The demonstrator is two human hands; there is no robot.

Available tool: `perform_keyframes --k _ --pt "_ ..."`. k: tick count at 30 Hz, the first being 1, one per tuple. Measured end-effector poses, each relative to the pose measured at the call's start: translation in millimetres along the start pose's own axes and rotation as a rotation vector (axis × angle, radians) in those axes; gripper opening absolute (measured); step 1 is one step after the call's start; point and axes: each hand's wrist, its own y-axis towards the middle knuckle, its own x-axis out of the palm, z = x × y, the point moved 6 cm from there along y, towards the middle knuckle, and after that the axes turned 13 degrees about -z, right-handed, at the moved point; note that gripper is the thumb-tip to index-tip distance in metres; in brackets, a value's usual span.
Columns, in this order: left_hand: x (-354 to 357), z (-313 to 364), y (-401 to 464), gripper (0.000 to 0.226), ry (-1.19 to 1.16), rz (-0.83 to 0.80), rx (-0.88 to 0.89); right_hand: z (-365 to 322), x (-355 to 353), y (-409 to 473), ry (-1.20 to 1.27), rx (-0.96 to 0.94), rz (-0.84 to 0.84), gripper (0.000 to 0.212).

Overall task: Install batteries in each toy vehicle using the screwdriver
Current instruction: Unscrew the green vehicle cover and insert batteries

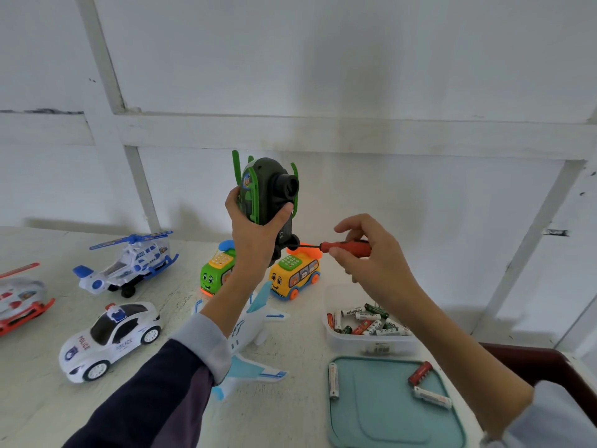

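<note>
Hands at work on a toy above the table [38,392].
Left hand [255,231] grips the dark green plastic toy helicopter [268,192] (held upright); right hand [371,253] pinches the red-handled screwdriver [342,247], tip at its underside.

Left arm: dark navy sleeve [155,392] with a purplish panel along the underside, ending in a wide pale grey-blue cuff [206,342] at the wrist. Right arm: bare forearm, pale grey-blue sleeve [555,415] pushed up near the elbow.

Dark green toy helicopter [268,192]: upended above the desk [38,399], underside exposed. Red-handled screwdriver [342,247]: horizontal, tip at helicopter's base. Batteries [365,321]: in tub below the screwdriver.
</note>
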Motion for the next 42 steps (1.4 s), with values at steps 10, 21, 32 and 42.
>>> perform_keyframes --k 10,21,32,42 --pt "-6.9 13.0 -6.4 0.098 -0.04 0.026 0.009 22.3 9.4 -6.7 0.102 0.197 -0.107 0.02" --pt "-0.5 11.0 -7.9 0.092 -0.057 0.0 -0.021 27.3 16.2 -7.0 -0.014 0.285 -0.224 0.037" --pt "3.3 5.0 -14.3 0.068 -0.097 -0.038 -0.08 0.5 6.5 -7.6 -0.404 0.03 -0.079 0.028" --pt "0.2 6.0 -7.8 0.046 -0.199 -0.203 -0.38 -5.3 -4.2 -13.0 -0.722 -0.052 -0.133 0.037"
